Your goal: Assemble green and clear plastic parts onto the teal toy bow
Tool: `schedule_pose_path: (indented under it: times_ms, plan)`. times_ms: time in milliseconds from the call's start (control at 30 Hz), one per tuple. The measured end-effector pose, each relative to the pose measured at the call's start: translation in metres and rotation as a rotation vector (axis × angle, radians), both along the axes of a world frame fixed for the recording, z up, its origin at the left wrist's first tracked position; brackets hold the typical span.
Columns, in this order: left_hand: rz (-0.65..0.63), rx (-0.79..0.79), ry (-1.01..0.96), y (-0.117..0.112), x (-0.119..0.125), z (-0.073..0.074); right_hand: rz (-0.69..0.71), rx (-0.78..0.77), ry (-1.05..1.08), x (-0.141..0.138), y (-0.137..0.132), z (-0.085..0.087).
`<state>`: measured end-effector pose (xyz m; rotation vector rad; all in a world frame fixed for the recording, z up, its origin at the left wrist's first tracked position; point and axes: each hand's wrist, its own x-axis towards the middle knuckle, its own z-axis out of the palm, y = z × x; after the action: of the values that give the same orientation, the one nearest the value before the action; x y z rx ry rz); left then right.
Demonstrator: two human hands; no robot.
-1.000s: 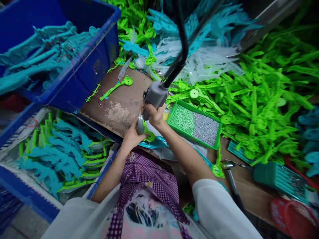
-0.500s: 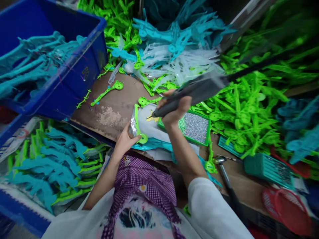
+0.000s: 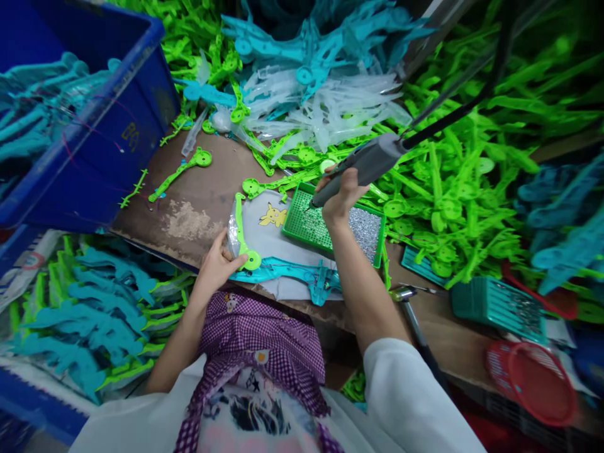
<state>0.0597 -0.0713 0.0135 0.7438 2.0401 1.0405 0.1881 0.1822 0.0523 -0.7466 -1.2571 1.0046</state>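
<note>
Head view: 1 driver (image 3: 363, 165) in R hand (image 3: 340, 196), over 1 screw tray (image 3: 333, 224).

"Where is the left hand (image 3: 218, 264)?"

"It is low, at about 7 o'clock from the right hand (image 3: 340, 192). The bare left arm runs up from the 7 o'clock side. The fingers (image 3: 236, 257) are curled, and the thumb points toward 1 o'clock."

"And the right one?"

"The right arm is bare up to a white sleeve. It reaches toward 12 o'clock, and the wrist is bent a little. That hand is closed in a fist, with the knuckles up."
</note>
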Motion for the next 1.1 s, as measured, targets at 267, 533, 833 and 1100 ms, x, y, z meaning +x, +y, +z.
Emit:
schedule_pose_path:
  times_ms: [267, 533, 833, 1100]
  plan:
    - [-0.044, -0.032, 0.014, 0.001, 0.0, 0.005, 0.039, -0.02, -0.051, -0.001, -0.002, 0.0]
    - [-0.048, -0.03, 0.015, 0.002, 0.001, 0.005, 0.054, -0.041, -0.082, 0.0, -0.004, -0.002]
    - [-0.069, -0.027, 0.026, 0.0, -0.002, 0.001, -0.008, -0.04, 0.03, 0.008, -0.006, 0.024]
    - [-0.117, -0.037, 0.063, -0.005, -0.001, 0.001, 0.344, 0.019, 0.133, 0.011, -0.116, 0.058]
